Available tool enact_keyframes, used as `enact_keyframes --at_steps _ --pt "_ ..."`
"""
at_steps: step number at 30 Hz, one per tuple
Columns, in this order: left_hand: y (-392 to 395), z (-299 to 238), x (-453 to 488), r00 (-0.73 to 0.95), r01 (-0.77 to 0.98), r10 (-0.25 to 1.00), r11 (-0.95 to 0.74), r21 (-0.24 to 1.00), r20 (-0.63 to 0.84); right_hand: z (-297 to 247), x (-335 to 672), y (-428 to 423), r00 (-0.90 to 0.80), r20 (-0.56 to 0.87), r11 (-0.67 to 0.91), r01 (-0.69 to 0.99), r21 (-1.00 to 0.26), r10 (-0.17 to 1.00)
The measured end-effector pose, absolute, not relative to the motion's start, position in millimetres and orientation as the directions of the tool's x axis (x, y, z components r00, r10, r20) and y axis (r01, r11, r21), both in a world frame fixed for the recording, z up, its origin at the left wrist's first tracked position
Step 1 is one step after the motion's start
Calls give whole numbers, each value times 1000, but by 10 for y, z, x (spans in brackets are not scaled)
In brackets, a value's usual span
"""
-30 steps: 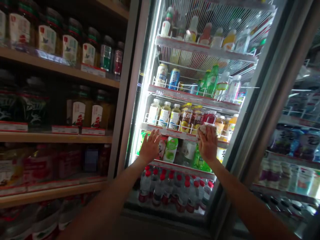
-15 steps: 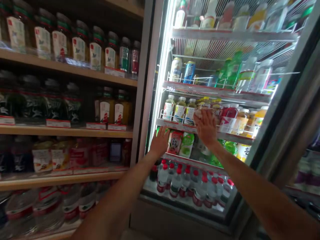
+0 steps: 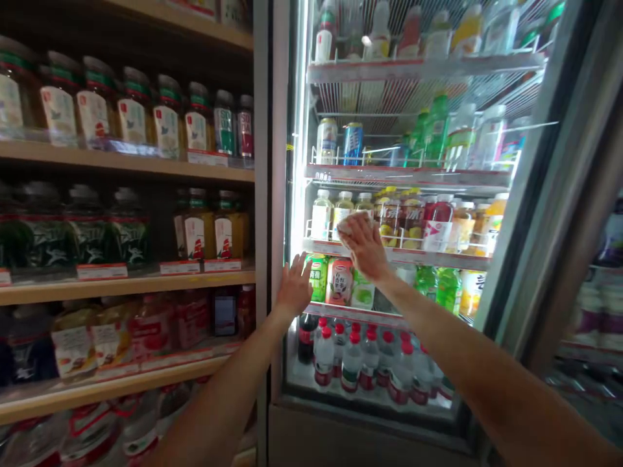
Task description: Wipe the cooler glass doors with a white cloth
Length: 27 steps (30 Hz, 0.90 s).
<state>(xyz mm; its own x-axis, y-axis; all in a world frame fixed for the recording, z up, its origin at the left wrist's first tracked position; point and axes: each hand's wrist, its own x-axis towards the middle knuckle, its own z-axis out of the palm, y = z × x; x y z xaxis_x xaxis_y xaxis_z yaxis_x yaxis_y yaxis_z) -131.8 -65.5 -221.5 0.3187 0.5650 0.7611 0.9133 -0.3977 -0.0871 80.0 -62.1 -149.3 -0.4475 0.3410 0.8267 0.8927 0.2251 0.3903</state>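
**Left hand** (image 3: 293, 285): grip fully open, fingers spread, nothing held. The palm is laid flat on the glass door (image 3: 384, 139) of a drinks cooler, near its left frame.

**Right hand** (image 3: 366, 246): grip is closed over a white cloth (image 3: 351, 222), which is pressed to the glass in front of the juice-bottle shelf (image 3: 438, 258).

**Change noted:** within the last second the cloth has been carried from the door's middle leftward and slightly upward. The left hand has been shifted left with it. The wiping pass is judged to be nearly at the left edge.

**Behind the glass:** red-capped bottles (image 3: 360, 353) are ranked at the bottom.

**Further left:** wooden shelving (image 3: 146, 167) is stocked with jars.
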Motion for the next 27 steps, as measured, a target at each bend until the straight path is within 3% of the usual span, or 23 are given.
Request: enact_keyframes --at_steps 4,6,11,14,21,23,27 --pt "-622 -2238 -1401 316 919 557 -380 -103 768 -2101 698 -667 -709 606 380 705 600 360" --pt "-597 -2237 -1442 313 919 541 -379 -106 780 -2155 654 -668 -759 550 415 650 636 347" --pt "-516 -2167 -1547 295 924 509 -369 -105 808 -1337 440 -527 -521 779 280 851 444 348" --pt "-489 -2126 -1603 250 939 517 -334 -77 819 -1193 252 -466 -510 786 290 857 426 351" --pt "-455 -2064 -1649 259 937 517 -339 -83 816 -2162 246 -509 -820 523 467 566 680 232" --pt "-441 -2007 -1596 280 930 509 -355 -98 814 -1994 420 -515 -763 599 429 638 639 242" --pt "-446 -1848 -1381 318 908 474 -403 -120 821 -1403 829 -593 -456 843 260 883 390 285"
